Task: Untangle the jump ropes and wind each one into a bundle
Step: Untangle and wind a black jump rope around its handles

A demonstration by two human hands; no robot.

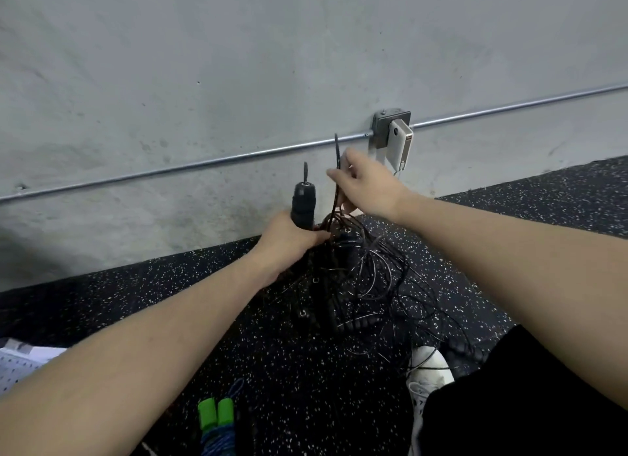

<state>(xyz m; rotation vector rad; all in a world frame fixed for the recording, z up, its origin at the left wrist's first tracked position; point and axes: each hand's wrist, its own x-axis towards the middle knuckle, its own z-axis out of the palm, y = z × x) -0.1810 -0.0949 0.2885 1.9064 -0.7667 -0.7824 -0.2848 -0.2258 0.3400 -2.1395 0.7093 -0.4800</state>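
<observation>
- Two hands worked above a tangle [360, 285] of black jump ropes that hung from them down to the speckled floor [136, 302]
- Left hand [292, 239] gripped a black handle [303, 202], fingers curled round its lower part; the handle stood upright, with a short cord end sticking out of its top
- Right hand [368, 187] was higher and just right of the handle, pinching a thin black cord [337, 170] between thumb and fingers; the cord's end rose above the hand and the rest ran down into the tangle
- Most of the tangle lay below and between the two hands, spreading in loose loops to the right and toward a white shoe [428, 367]
- Several thicker ribbed handles showed inside the mass, but how many ropes there were, and which cord joined which handle, could not be told: black on black floor
- Some loops crossed over the shoe's toe; whether they rested on it was unclear
- Near the lower edge a bundle [217, 428] with two green handles lay on the floor, well apart from the hands, cut off by the frame
- Black clothing [530, 398] hid the lower right corner, and a white perforated sheet [20, 367] was cut off at the left edge
- Both forearms reached forward, bare, converging toward the wall [238, 64]; the left wrist bent slightly down, the right hand turned back-up with its knuckles toward the camera
- Behind the hands a metal conduit [204, 163] ran along the wall to an outlet box [384, 129] with a white charger [401, 143] plugged in
</observation>
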